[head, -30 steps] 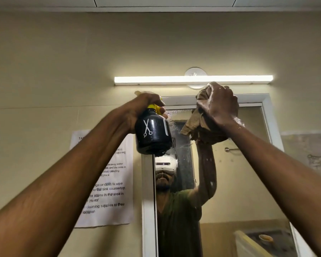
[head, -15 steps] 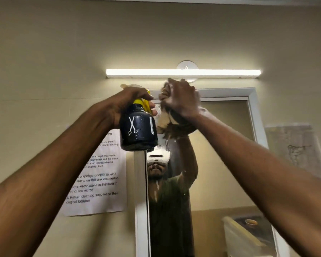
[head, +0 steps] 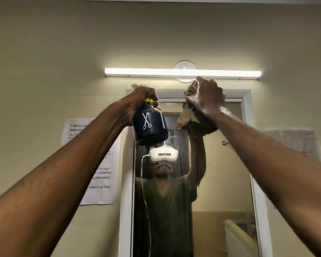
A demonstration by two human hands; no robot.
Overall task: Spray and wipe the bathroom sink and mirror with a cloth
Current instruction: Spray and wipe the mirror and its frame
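Observation:
A tall mirror (head: 220, 182) in a white frame hangs on the beige wall ahead. My left hand (head: 141, 98) is raised near the mirror's top left and grips the yellow neck of a dark spray bottle (head: 149, 127) marked with white scissors. My right hand (head: 206, 98) presses a bunched brown cloth (head: 190, 118) against the glass at the top of the mirror, close under the frame. Both arms reach up. The sink is out of sight. A person's reflection shows in the glass.
A lit tube light (head: 183, 72) runs along the wall just above the mirror. A printed paper sheet (head: 100, 173) is stuck to the wall left of the mirror. A worn sheet (head: 293, 141) hangs to the right.
My right hand with the cloth swept left along the mirror's top, then back to the right. The spray bottle stayed raised in my left hand. The view shifted slightly.

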